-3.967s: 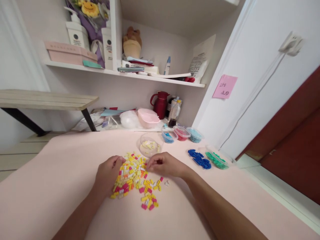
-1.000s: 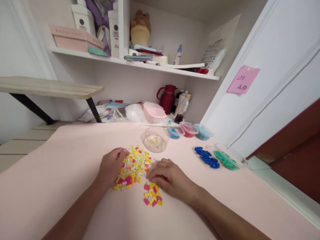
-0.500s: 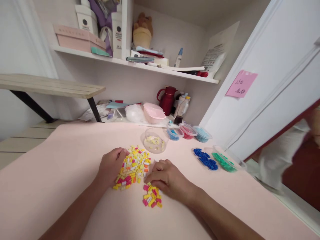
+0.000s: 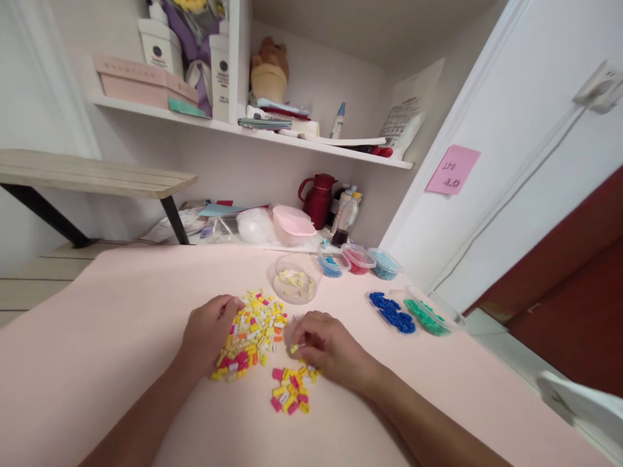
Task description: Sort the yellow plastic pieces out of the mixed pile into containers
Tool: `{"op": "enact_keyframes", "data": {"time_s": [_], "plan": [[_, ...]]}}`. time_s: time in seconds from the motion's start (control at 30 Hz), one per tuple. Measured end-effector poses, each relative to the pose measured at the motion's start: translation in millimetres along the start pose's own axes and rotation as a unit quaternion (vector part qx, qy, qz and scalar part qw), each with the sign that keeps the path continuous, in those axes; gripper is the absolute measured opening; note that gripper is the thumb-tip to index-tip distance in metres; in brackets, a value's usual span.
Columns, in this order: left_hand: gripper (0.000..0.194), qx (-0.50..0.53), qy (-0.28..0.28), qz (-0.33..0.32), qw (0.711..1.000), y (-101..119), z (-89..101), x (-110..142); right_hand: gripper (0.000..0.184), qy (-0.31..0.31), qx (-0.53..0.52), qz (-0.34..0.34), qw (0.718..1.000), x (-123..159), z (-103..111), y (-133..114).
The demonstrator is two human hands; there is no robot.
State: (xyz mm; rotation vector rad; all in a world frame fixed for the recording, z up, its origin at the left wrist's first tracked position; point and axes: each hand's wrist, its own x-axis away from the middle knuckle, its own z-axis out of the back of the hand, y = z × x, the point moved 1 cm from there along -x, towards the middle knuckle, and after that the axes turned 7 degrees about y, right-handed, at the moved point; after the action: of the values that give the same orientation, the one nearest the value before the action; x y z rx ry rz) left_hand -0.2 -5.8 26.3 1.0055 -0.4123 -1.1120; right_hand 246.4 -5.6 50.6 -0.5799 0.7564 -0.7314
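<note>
A heap of small yellow, pink, white and orange bricks (image 4: 253, 334) lies on the pink table (image 4: 121, 311). My left hand (image 4: 207, 334) rests curled against the heap's left side, fingers bent onto the bricks. My right hand (image 4: 324, 347) pinches a small pale yellow brick (image 4: 294, 349) between thumb and forefinger, just right of the heap. A smaller cluster of pink and yellow bricks (image 4: 291, 388) lies below my right hand. Beyond the heap stands a clear round cup (image 4: 292, 279) with a few pale bricks inside.
Three small tubs hold blue (image 4: 331, 263), red (image 4: 357, 257) and light blue (image 4: 384, 263) pieces. Dark blue bricks (image 4: 392, 311) and a lid with green bricks (image 4: 428, 318) lie to the right. A red jug (image 4: 318, 198), bottles and a pink box (image 4: 291, 225) stand at the back under a shelf.
The pile has been split into a main heap and a small lower cluster. My right hand drew back from the cup side toward me and now pinches one pale brick.
</note>
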Motion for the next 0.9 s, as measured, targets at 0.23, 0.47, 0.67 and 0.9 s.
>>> {"op": "enact_keyframes", "data": {"time_s": [0.23, 0.47, 0.67, 0.9], "plan": [[0.03, -0.001, -0.001, -0.002, 1.0, -1, 0.2, -1, 0.012, 0.132, -0.046, -0.089, 0.986, -3, 38, 17], [0.029, 0.015, 0.005, -0.008, 1.0, 0, 1.1, 1, 0.029, 0.227, -0.115, -0.142, 0.957, -22, 52, 36], [0.029, 0.01, -0.007, -0.007, 1.0, 4, 3.3, 1, 0.026, 0.276, -0.068, -0.096, 0.954, -59, 58, 37], [0.031, 0.016, -0.014, -0.008, 1.0, 3, 4.9, 1, 0.027, 0.281, 0.04, -0.036, 0.958, -74, 48, 32]]}}
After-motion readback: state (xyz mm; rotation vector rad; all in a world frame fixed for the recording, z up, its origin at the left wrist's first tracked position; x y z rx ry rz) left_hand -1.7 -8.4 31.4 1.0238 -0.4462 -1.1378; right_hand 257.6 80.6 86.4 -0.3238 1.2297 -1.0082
